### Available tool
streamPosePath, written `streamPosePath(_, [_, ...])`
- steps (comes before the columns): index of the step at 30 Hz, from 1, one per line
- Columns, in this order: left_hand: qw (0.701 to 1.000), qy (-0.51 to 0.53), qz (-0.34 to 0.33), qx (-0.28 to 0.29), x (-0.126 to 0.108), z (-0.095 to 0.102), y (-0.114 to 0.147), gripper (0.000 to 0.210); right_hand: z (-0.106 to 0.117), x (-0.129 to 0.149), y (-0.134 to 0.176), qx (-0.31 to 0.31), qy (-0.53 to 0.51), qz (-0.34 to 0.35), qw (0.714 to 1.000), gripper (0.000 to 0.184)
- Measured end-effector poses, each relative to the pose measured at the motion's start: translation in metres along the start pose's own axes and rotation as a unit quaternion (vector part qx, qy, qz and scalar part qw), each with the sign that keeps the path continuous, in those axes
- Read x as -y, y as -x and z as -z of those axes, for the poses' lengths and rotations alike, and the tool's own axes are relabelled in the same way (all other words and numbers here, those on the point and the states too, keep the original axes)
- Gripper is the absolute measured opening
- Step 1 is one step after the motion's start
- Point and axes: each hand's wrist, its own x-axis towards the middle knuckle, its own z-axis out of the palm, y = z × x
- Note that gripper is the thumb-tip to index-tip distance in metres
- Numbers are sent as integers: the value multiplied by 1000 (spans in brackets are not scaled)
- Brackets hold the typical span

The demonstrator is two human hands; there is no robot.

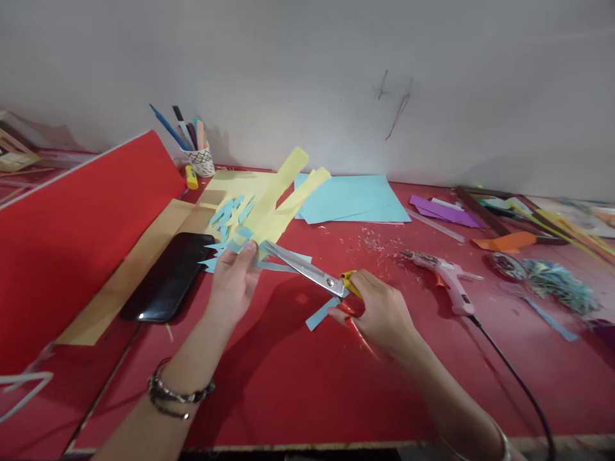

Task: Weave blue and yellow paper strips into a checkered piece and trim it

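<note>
My left hand (236, 282) pinches a small piece of light blue paper (237, 240) between thumb and fingers. In my right hand (379, 314) are scissors (312, 272) with red and yellow handles, their blades pointing left at the paper near my left fingertips. Whether the blades touch the paper is hard to make out. Behind my left hand lie yellow paper strips (283, 192) and several small blue and yellow cuttings (230, 214). A blue strip (321, 314) rests on the red table under the scissors' handles.
A black phone (168, 278) lies left, beside a red board (91, 237). A pen cup (202, 161) stands at the wall. Blue sheets (350, 198) lie at the back. To the right are a pink glue gun (446, 278) with its cord, purple paper (444, 211) and shredded paper (560, 285).
</note>
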Motion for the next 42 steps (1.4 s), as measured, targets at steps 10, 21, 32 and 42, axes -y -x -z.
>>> streamPosePath(10, [1000, 0, 26, 4, 1, -2, 0, 23, 0, 1, 0, -6, 2, 5, 1000, 34])
streamPosePath(21, [996, 1, 81, 38, 2, 7, -1, 22, -3, 2, 1, -63, 25, 22, 997, 36])
streamPosePath(32, [998, -1, 47, 38, 4, 4, -2, 27, -1, 3, 2, -44, 13, 19, 999, 33])
streamPosePath(42, [999, -17, 34, 17, 0, -3, 3, 34, 0, 3, 1, 0, 9, 2, 1000, 33])
